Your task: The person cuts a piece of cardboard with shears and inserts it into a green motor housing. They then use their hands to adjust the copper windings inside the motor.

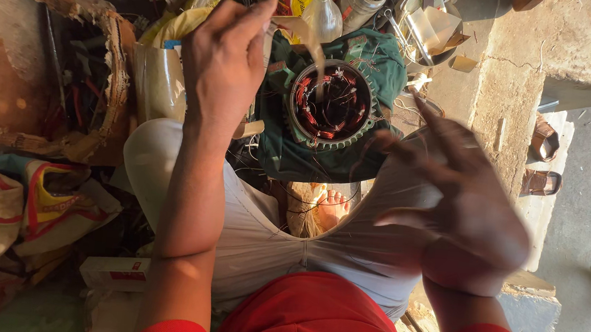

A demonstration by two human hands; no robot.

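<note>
A round motor stator (331,105) with copper windings and a toothed metal rim sits on a dark green cloth (289,155) in front of my crossed legs. My left hand (223,56) is raised beside it, fingers pinched on a thin tan paper strip (313,43) that hangs down into the stator's bore. My right hand (460,202) is blurred, held over my right knee with fingers spread and nothing in it. My bare foot (332,206) shows below the stator.
A torn cardboard box (55,67) of wires stands at left, sacks (6,212) below it. A plastic bottle (323,12) and packets lie behind the stator. A concrete step (524,72) with sandals (542,159) is at right.
</note>
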